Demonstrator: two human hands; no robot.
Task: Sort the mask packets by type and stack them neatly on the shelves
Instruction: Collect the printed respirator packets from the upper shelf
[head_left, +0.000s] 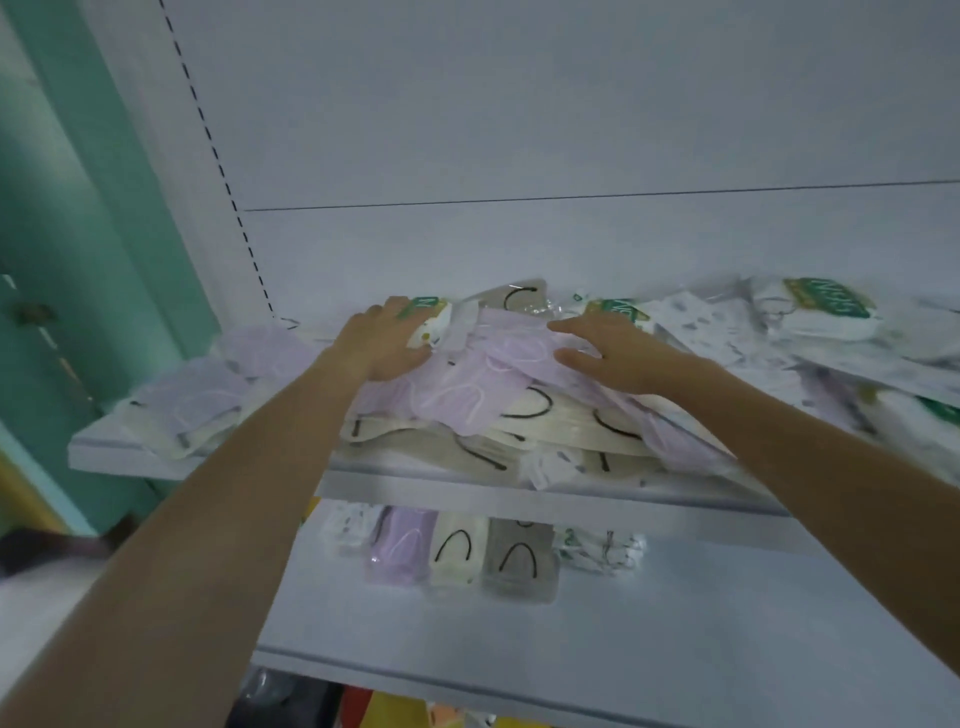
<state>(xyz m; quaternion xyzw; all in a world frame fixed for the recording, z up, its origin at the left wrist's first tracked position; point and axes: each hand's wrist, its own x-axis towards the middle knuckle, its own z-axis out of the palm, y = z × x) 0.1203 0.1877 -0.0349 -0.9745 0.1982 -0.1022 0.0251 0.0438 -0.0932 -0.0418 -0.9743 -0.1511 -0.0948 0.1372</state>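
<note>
Two white shelves beside a green wall; left hand, right hand, fingers straight, flat on mask packets

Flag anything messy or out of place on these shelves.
Upper shelf: mask packets lie in a mixed, overlapping heap, lilac over cream, many askew. The row on the lower shelf looks orderly.

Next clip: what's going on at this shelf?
A person has both hands on a jumbled pile of mask packets on the upper shelf. The left hand and right hand rest flat on lilac packets, gripping nothing. On the lower shelf a short row of packets sits side by side; most sorting remains.
</note>
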